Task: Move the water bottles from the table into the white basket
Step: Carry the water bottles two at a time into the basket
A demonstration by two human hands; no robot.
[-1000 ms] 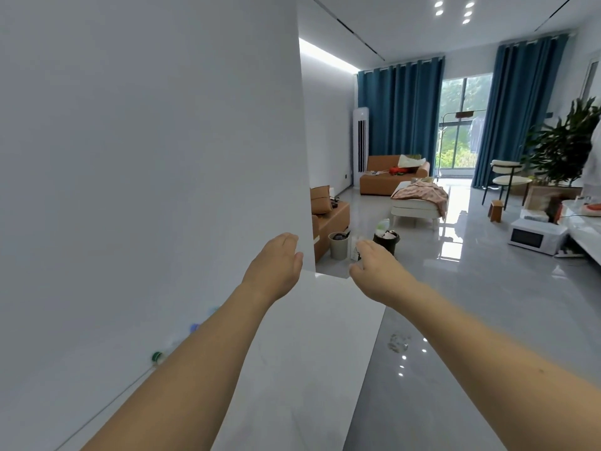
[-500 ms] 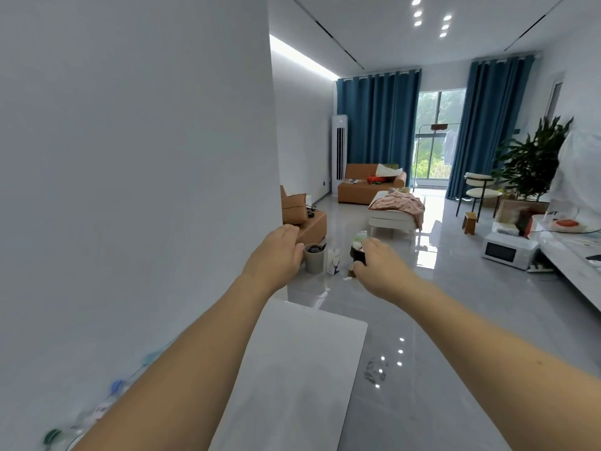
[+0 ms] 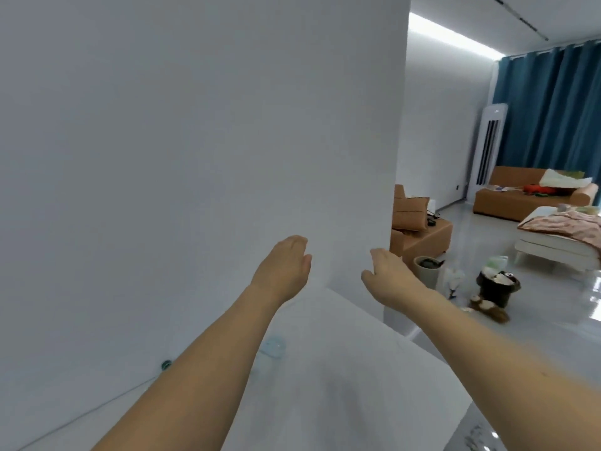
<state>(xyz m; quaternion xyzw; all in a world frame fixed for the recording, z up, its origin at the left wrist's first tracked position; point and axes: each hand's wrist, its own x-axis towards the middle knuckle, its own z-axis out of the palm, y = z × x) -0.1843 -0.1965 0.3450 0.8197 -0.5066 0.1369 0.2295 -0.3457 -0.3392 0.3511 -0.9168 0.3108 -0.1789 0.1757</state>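
White table (image 3: 341, 369) filled lower frame; left hand (image 3: 281, 271) and right hand (image 3: 388, 275) were held open, empty. Bottles should be located before reaching.

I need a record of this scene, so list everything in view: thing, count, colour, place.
wall: one, white, left and centre.
table: one, white, below the arms.
bottle cap: one, green, at the table's left edge by the wall; blurred.
pale blue blur: one, on the table beside the left forearm; cannot tell what.
sofa: one, tan, far right.
curtains: blue, far right.
bins: two, one grey, one black, on the floor.
left hand: open, empty.
right hand: open, empty.
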